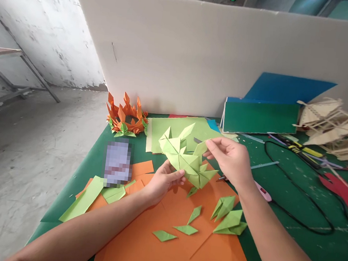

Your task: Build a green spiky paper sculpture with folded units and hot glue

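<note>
Above the orange paper sheets [136, 243], a light green origami piece [186, 161] made of joined folded units is held up in the air. My left hand [167, 178] grips its lower edge, thumb in front. At its right side, my right hand [227, 155] pinches a small folded green paper leaf [201, 148] by the tip; whether the leaf is joined to the piece I cannot tell. Several loose folded green leaves [186, 230] lie on the orange paper below. Larger folded green units [229, 221] rest near its right edge.
An orange origami crown [127, 116] stands at the back left. Green paper strips [82, 199] and a blurred rectangular object [118, 164] lie at left. A pink glue gun [263, 191] with black cord, cutters [303, 151] and a wooden stick model [338, 124] are at right. Behind rises a pale board [185, 56].
</note>
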Demonstrator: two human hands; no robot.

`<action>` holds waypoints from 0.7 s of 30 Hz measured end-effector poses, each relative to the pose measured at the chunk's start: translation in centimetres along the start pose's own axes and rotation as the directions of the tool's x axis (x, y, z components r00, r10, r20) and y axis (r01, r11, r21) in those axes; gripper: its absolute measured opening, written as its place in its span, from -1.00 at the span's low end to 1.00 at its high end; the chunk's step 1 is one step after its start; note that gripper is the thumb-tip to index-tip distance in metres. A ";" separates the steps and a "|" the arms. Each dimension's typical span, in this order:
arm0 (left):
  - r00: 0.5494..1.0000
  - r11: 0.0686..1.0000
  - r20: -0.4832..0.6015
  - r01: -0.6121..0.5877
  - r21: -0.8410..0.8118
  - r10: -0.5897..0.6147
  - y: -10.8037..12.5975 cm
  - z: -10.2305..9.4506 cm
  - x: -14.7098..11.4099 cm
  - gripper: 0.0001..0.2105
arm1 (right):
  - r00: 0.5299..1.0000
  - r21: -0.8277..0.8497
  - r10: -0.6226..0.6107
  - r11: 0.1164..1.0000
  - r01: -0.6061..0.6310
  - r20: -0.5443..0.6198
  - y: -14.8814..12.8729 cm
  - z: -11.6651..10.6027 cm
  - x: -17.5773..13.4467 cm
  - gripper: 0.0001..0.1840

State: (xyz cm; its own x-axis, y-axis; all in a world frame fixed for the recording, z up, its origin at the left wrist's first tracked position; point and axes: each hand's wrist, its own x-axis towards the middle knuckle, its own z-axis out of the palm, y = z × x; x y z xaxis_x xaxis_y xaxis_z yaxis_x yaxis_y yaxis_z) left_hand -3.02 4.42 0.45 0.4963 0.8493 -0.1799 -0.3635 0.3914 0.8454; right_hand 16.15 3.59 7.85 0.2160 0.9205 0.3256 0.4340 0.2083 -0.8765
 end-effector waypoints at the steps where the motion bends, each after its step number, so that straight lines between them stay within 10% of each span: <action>1: 1.000 1.000 -0.003 0.002 -0.001 -0.002 0.0 0.0 0.0 -0.69 | 1.000 0.001 0.003 1.000 -0.003 0.010 -0.1 0.0 0.0 -0.67; 21: 0.997 0.991 -0.073 0.029 0.132 -0.020 0.2 0.1 -0.2 -0.65 | 0.993 0.125 0.068 0.989 -0.080 0.095 -1.3 0.3 -0.5 -0.62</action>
State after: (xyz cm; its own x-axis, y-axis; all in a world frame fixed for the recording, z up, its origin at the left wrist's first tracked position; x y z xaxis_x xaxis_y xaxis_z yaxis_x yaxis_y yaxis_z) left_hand -3.11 4.30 0.71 0.4441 0.8652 -0.2327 -0.2414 0.3657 0.8989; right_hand 15.21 2.94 8.69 0.1608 0.9598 0.2299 0.3031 0.1737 -0.9370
